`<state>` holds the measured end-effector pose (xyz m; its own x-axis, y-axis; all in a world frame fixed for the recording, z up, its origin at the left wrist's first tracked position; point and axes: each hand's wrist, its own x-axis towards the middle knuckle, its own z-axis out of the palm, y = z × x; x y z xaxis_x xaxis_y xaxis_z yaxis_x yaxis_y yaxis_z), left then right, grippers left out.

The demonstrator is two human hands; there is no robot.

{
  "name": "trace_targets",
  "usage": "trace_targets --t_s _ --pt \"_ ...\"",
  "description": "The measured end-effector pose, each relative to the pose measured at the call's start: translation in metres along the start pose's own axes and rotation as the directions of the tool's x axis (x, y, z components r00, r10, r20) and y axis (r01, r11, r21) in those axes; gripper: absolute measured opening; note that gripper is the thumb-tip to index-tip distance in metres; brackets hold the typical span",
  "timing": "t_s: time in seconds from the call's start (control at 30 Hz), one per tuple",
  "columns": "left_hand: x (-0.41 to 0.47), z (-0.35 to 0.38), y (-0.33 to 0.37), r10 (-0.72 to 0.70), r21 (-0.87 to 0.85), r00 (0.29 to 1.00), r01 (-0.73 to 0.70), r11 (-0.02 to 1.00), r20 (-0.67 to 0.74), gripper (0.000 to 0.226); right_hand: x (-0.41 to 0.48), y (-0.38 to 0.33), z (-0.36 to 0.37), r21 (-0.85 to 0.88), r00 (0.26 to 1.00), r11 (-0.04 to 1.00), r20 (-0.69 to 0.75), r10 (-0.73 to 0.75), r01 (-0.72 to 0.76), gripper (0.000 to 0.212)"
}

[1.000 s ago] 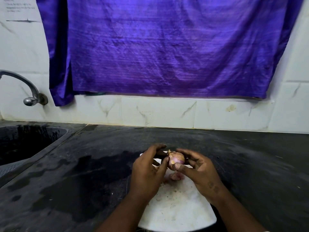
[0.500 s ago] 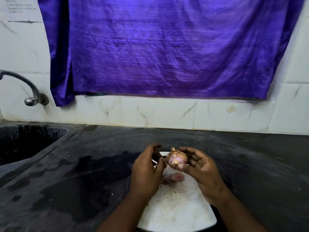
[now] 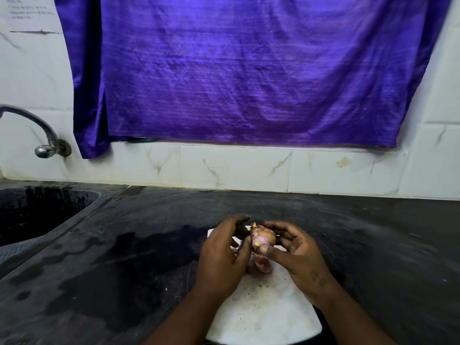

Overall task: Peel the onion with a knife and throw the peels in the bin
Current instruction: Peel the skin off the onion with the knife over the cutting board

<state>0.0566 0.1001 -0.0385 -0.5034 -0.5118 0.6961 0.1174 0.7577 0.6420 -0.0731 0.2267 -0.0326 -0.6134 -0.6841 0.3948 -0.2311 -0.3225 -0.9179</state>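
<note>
Two hands are closed on one small onion point(image 3: 262, 239), which is held in the air between them. It is gripped by the right hand point(image 3: 298, 260), with the thumb laid across its near side and the fingers curled behind it. The left hand point(image 3: 221, 260) is set against the onion's left side, thumb tip pressed to the skin and fingers arched toward the dry top; whether a strip of skin is pinched there cannot be told. Directly beneath the grip a white cutting board point(image 3: 263, 317) is laid on the dark countertop point(image 3: 124, 270). Pinkish peel pieces point(image 3: 261, 263) are seen on it just below the onion, partly hidden by the left hand. Well to the left of the grip a sink point(image 3: 37, 212) is set into the counter, with a tap point(image 3: 44, 135) above it. Beyond the grip a purple cloth point(image 3: 249, 70) is hung on the tiled wall.
</note>
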Motion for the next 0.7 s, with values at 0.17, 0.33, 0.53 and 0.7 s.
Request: trace_targets --t_s 0.17,0.33,0.53,0.7 --pt "0.0002 0.0016 -0.0033 0.004 -0.013 1.0 -0.004 1.0 -0.004 0.039 0.001 0.0029 -0.0012 -0.013 1.0 1.0 0.001 0.001 -0.001 0.047" --pt "-0.0005 0.0029 -0.0045 -0.009 -0.044 1.0 0.01 0.999 0.016 0.042 0.0012 0.0037 -0.0021 -0.013 1.0 1.0 0.011 0.01 -0.01 0.049" --pt "-0.0002 0.0022 -0.0037 -0.018 -0.044 1.0 0.019 0.999 0.005 0.044 0.0012 0.0025 -0.0022 -0.019 1.0 1.0 0.019 -0.003 0.004 0.047" --pt "0.0007 0.0018 -0.0029 -0.014 -0.099 1.0 0.013 0.995 -0.013 0.047 0.0022 0.0039 -0.0032 -0.033 1.0 0.999 0.004 -0.028 0.028 0.049"
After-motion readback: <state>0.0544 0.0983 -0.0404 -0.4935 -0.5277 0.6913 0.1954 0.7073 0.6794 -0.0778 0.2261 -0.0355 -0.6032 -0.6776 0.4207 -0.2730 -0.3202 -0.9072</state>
